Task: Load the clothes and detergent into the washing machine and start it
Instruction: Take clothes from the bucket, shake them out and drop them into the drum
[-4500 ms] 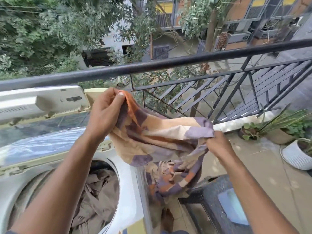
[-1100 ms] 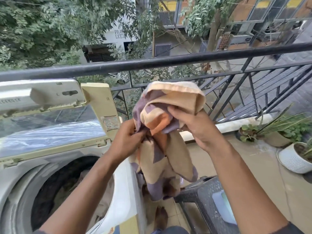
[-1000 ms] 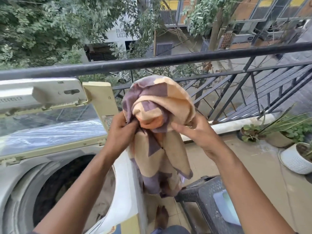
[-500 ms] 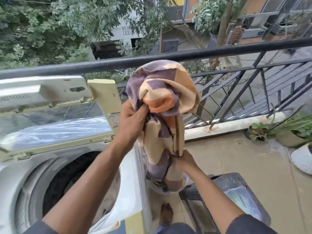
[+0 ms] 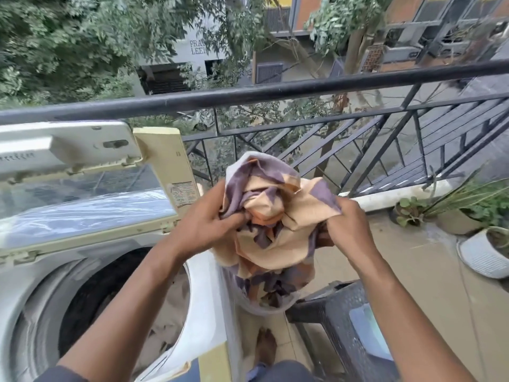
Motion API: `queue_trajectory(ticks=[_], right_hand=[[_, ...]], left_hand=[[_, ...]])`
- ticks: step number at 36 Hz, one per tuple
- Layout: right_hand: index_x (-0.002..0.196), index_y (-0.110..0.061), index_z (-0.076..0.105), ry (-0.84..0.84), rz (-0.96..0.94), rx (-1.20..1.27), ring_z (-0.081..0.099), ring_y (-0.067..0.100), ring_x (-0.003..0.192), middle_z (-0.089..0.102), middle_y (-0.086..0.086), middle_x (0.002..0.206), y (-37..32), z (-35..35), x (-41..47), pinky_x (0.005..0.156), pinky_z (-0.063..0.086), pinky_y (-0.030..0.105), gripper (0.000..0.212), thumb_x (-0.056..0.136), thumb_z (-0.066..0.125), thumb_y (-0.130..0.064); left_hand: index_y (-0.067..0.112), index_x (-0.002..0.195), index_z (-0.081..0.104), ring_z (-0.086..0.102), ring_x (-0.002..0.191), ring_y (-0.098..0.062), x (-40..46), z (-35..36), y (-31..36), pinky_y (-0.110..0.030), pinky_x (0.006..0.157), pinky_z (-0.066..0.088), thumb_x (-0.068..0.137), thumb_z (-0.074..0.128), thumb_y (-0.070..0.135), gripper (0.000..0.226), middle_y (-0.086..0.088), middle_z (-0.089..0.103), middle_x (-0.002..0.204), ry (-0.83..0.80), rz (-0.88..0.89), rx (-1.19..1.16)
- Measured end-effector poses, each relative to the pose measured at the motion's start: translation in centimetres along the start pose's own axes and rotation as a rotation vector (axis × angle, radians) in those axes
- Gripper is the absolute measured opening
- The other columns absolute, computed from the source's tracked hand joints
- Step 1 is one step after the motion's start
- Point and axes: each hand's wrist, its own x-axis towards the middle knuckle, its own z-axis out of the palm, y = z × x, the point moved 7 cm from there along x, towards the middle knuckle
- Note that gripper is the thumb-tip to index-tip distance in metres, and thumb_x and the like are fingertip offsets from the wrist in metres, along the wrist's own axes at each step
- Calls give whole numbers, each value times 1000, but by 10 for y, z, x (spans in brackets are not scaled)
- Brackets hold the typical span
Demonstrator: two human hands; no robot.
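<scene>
A patterned cloth (image 5: 278, 224) in tan, orange and purple is bunched up in the air just right of the washing machine (image 5: 203, 293). My left hand (image 5: 203, 224) grips its left side and my right hand (image 5: 344, 224) grips its right side. The cloth's lower end hangs down between the machine and a dark stool. The top-loading machine stands at lower left with its lid (image 5: 68, 150) raised. Brownish clothes (image 5: 170, 312) lie inside the drum. No detergent is visible.
A black metal railing (image 5: 275, 92) runs across just beyond the machine. A dark woven stool (image 5: 338, 326) stands at lower right, with a pale object on its seat. Potted plants (image 5: 484, 244) sit on the tiled floor at the far right. A bare foot (image 5: 265, 348) shows below.
The cloth has come down from railing height and is bunched tighter. My right hand rose from the cloth's lower end to grip its right side; my left hand dropped slightly.
</scene>
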Motion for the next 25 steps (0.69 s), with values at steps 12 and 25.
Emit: queue_trajectory(ticks=[12,25], right_hand=[[102,-24,70,-78,-401,244,69,25,80,75,-4,86,-118,1,-32,67,57,55,15,87,68,-26],[111,-36,46,-67,-71,278,69,14,84,67,-10,92,-8,45,-37,74,57,38,47,70,68,-26]], left_hand=[[15,92,74,69,81,-42,5,25,38,-42,60,49,68,68,64,55,-14,75,86,226,90,248],[2,79,67,48,70,-4,14,-32,39,-41,55,47,82,68,25,23,-5,68,68,556,-59,-231]])
